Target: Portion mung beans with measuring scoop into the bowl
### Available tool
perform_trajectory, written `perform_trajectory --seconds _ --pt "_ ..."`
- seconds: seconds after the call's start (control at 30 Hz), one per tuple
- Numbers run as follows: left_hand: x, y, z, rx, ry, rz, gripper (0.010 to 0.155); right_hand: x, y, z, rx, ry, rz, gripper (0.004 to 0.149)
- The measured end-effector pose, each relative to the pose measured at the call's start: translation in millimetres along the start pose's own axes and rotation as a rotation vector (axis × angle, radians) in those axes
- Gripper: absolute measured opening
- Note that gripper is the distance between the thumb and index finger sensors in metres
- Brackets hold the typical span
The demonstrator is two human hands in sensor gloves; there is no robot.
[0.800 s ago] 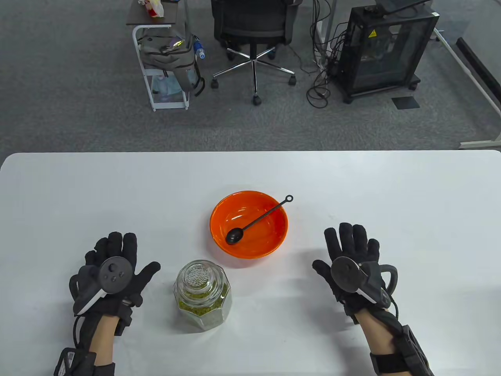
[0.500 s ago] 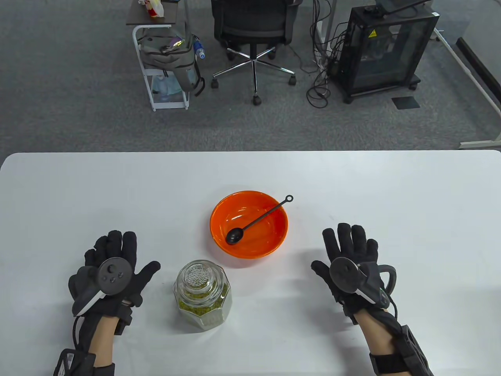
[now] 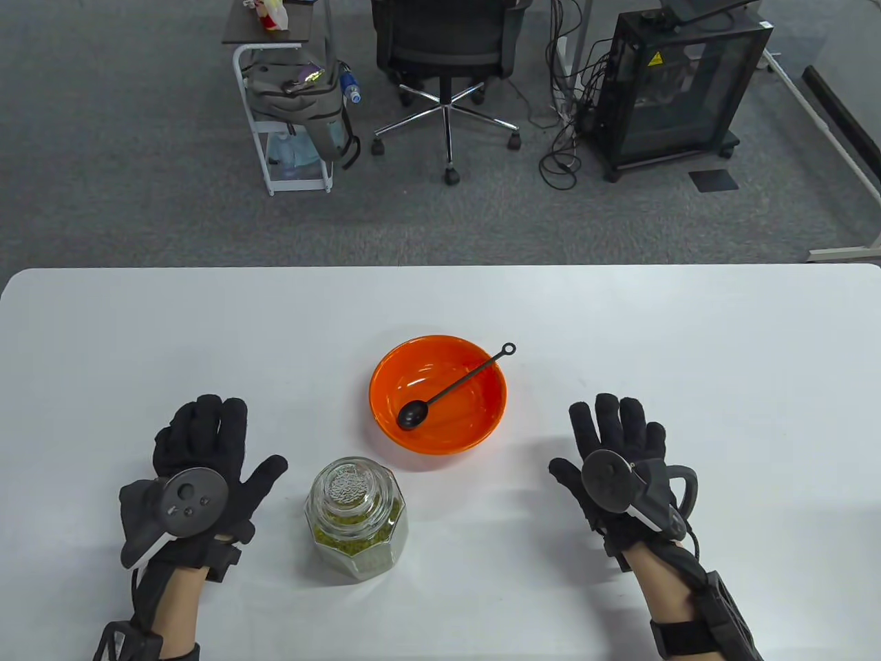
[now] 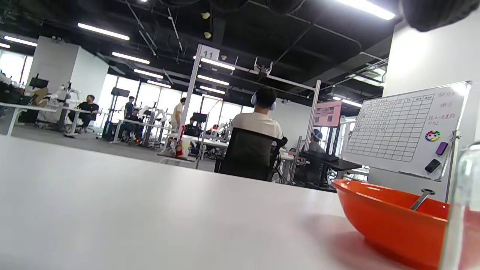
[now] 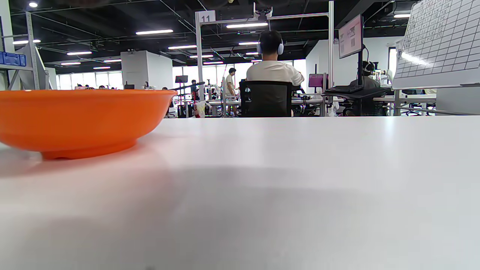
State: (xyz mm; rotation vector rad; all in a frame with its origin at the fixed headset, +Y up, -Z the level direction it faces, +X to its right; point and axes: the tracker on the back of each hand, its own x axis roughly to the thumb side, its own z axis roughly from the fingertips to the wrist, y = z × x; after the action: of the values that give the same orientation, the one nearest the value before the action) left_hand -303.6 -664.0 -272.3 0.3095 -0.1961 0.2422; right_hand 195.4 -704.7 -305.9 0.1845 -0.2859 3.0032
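White table (image 3: 619, 310), seen from above. Left hand (image 3: 199, 468) is lying palm down near the front left, fingers stretched out flat and thumb splayed toward the jar; it is holding nothing. Right hand (image 3: 619, 454) is lying the same way at the front right, fingers straight and slightly spread, gripping nothing. A tracker is sitting on the back of each.

Glass jar (image 3: 356, 520) is standing upright between the hands, just beside the left thumb, lid on, green mung beans (image 3: 344, 544) showing through its lower half. Orange bowl (image 3: 438, 394) is sitting behind the jar, near the table's middle, apart from both hands. Black measuring scoop (image 3: 451, 391) is resting inside the bowl, its cup down on the bowl's floor at the left, its handle leaning over the far right rim with the ring end sticking out past it.

Right wrist view is showing the bowl's side low at left; left wrist view is catching the bowl rim and the scoop handle at right.
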Motion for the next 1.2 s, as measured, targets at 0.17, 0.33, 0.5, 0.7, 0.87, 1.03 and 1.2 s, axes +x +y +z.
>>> perform_trajectory --seconds 0.17,0.33,0.5,0.7,0.87,1.03,1.2 --pt "12.9 8.1 3.3 0.043 -0.057 0.028 0.091 0.1 1.3 -0.4 0.005 -0.005 -0.001 0.084" --pt "26.6 9.9 5.8 0.056 -0.121 0.098 0.092 0.6 6.8 -1.5 0.036 -0.007 0.010 0.084" --pt "46.5 8.4 7.8 0.045 -0.207 0.142 0.096 0.2 5.4 -1.5 0.029 -0.002 0.013 0.084" --pt "78.1 0.0 8.8 -0.005 -0.309 0.151 0.101 0.3 9.6 -2.6 0.048 0.000 0.019 0.084" --pt "98.9 -4.3 6.4 -0.049 -0.342 0.094 0.101 0.7 10.9 -2.9 0.059 -0.001 0.024 0.084" --pt "109.2 -12.4 0.7 -0.116 -0.343 0.039 0.100 0.3 11.3 -3.1 0.065 0.003 0.021 0.084" --pt "115.0 -14.2 -1.4 -0.131 -0.337 -0.005 0.097 0.4 11.7 -2.8 0.076 0.006 0.019 0.084"
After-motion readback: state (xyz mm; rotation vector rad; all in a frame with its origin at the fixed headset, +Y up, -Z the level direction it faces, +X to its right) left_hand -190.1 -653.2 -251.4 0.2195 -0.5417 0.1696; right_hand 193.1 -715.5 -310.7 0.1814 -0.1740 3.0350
